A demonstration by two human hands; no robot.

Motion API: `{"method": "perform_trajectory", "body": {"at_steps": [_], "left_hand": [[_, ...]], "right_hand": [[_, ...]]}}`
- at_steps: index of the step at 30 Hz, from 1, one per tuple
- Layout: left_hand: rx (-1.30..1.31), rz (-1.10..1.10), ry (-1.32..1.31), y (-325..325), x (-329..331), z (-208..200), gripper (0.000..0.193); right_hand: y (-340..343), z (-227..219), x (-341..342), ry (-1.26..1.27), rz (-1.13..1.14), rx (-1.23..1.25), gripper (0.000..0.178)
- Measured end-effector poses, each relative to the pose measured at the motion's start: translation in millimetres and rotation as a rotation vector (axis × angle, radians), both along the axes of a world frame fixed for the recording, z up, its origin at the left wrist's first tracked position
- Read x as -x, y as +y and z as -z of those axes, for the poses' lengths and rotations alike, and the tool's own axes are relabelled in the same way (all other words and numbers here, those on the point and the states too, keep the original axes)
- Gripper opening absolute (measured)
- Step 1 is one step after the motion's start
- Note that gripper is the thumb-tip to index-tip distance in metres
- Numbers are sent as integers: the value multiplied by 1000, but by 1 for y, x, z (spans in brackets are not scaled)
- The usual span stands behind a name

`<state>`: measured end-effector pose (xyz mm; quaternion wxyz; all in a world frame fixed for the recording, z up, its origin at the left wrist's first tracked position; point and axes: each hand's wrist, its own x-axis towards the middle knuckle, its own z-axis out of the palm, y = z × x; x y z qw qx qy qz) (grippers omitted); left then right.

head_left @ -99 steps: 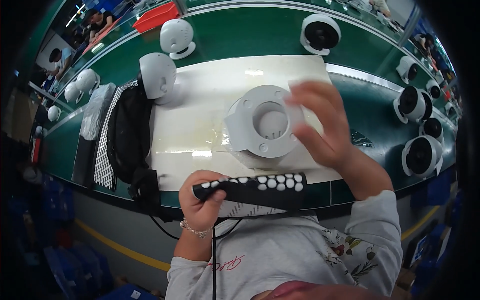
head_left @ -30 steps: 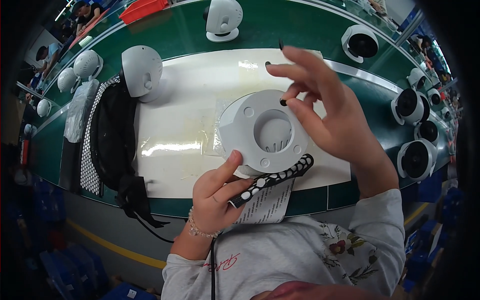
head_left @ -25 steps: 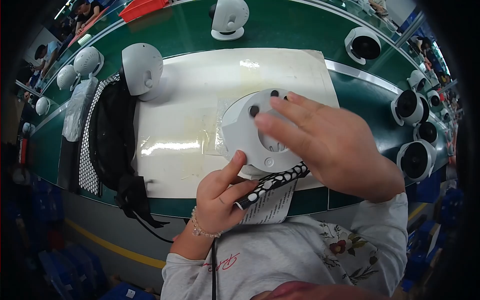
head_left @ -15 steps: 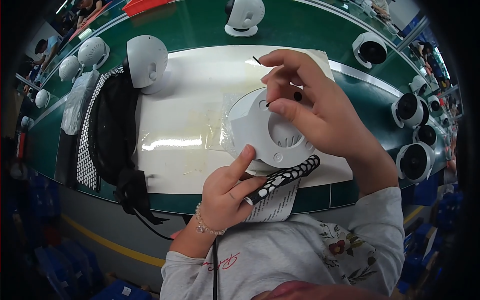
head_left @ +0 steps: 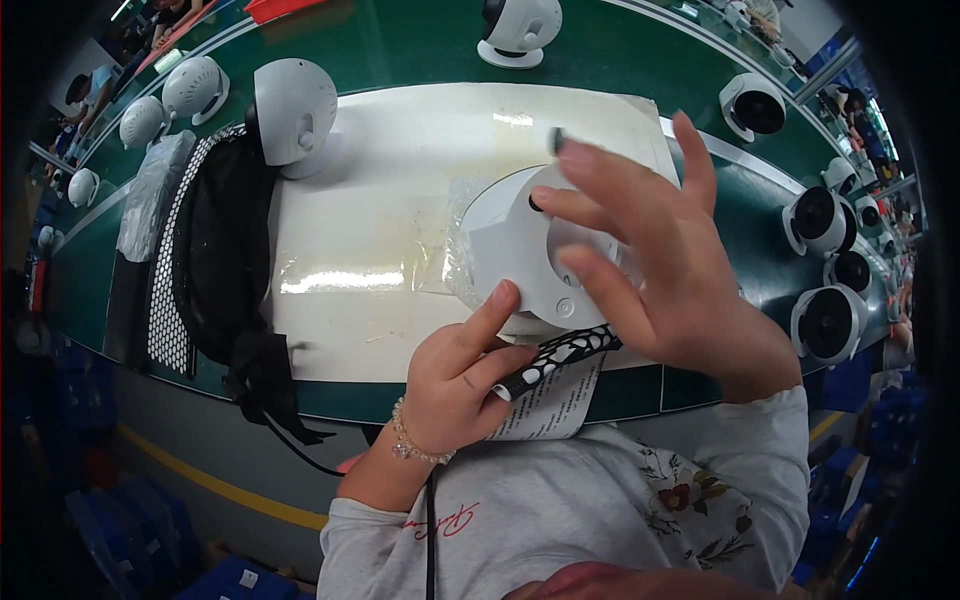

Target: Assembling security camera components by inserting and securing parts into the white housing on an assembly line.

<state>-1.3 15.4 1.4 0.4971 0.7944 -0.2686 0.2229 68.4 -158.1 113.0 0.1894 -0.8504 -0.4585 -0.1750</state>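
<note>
A white rounded device lies with its ring-shaped base facing up, round recesses around a large central hole. My left hand rests an extended index finger on its lower left edge. Between that hand's other fingers is a curled black sheet with white round patches. My right hand, blurred, is over the base with fingers spread. One of its fingertips touches a small black round pad at the upper recess. Another small black piece clings to the raised index fingertip.
A white mat covers the green bench. Left stand a white device, a black mesh-sided bag and a plastic-wrapped bundle. Another white device is behind; several black-faced ones line the right. Printed paper hangs over the front edge.
My right thumb has come away from the upper recess and the fingers have spread. A fingertip now touches the black pad there. My left hand has kept its hold.
</note>
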Motion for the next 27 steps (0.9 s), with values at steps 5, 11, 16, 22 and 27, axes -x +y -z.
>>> {"method": "perform_trajectory", "body": {"at_steps": [5,11,16,22,27], "left_hand": [[-18,17,30,1,1,0,29],[-23,13,78,2,2,0,25],[22,-17,30,-2,-1,-3,22],[145,-6,119,-5,-1,-6,23],[131,6,-47,-5,-3,3,24]], "right_hand": [[-15,15,11,237,-66,-142,21],[-12,24,17,360,6,-136,6],[-12,24,28,173,75,-33,12],[-22,36,49,-123,192,0,25],[-25,42,52,-9,70,-107,12]]}}
